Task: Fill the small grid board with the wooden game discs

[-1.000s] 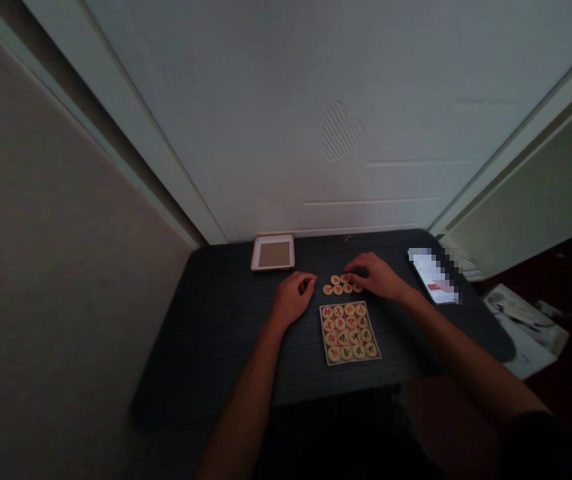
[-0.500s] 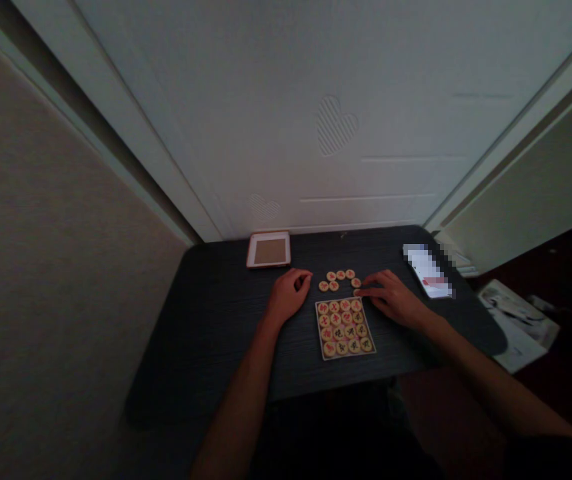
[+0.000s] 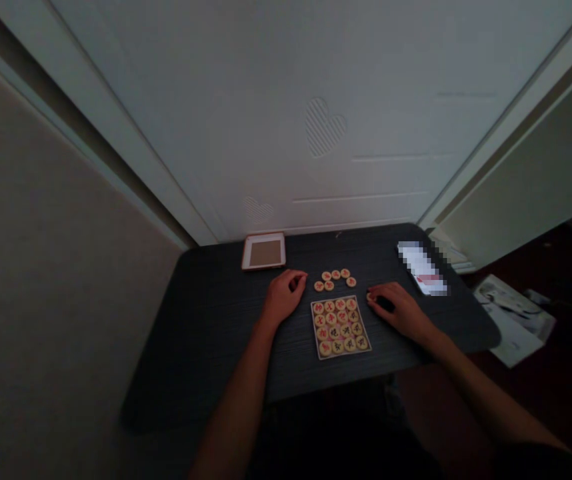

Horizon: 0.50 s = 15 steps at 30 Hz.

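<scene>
Wooden xiangqi pieces with red and black characters fill a square box tray (image 3: 341, 356) in rows on the dark table. Just beyond the tray, several loose red-marked pieces (image 3: 336, 275) lie in a bent line. To the right of the tray, my right hand (image 3: 400, 308) pinches one xiangqi piece (image 3: 369, 297) between thumb and fingers, low over the table or touching it. My left hand (image 3: 285, 293) rests left of the loose pieces, its fingers curled and thumb meeting fingertip, with no piece showing in it.
A shallow box lid (image 3: 266, 253) with a white inner rim lies at the table's back left. Toward the right edge is a phone (image 3: 422, 267) with a lit, blurred screen. The white panel (image 3: 266, 100) rises behind the table. Papers or a flat box (image 3: 516, 320) lie below on the right.
My right hand has drawn one piece away from the end of the loose line, to the right. My left hand stays put. The view has shifted slightly.
</scene>
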Each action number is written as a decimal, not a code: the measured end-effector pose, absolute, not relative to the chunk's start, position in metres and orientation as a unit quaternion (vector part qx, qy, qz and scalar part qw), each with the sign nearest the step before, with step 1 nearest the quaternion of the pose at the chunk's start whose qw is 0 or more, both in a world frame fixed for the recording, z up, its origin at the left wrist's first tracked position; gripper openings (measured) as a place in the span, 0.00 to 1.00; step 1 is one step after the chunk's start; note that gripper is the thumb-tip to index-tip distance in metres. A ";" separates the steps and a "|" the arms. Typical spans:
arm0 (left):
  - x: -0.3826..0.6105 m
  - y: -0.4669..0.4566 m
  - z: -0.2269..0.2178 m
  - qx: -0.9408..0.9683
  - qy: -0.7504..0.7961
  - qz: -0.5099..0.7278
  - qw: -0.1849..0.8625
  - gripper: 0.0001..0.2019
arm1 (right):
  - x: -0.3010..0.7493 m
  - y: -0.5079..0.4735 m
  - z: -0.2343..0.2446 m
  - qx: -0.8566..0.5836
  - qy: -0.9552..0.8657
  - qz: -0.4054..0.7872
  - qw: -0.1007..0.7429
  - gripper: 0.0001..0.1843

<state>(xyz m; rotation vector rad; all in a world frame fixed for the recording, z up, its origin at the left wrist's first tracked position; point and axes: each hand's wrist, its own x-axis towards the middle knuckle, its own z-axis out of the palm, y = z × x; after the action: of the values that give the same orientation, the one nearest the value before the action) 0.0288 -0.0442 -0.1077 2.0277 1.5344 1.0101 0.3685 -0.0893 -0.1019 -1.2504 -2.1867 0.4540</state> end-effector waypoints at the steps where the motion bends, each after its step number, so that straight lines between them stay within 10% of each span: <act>1: 0.029 -0.044 -0.108 0.727 0.549 0.361 0.201 0.10 | 0.368 -0.089 -0.103 -0.470 -0.816 0.173 0.288 0.07; 15: 0.028 -0.044 -0.109 0.730 0.546 0.359 0.202 0.10 | 0.363 -0.089 -0.099 -0.538 -0.722 0.290 0.324 0.16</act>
<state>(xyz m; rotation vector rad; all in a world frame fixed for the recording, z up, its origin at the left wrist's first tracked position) 0.0277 -0.0437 -0.1088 2.0373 1.5254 1.0013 0.3631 -0.0889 -0.0988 -1.4099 -1.8944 0.7607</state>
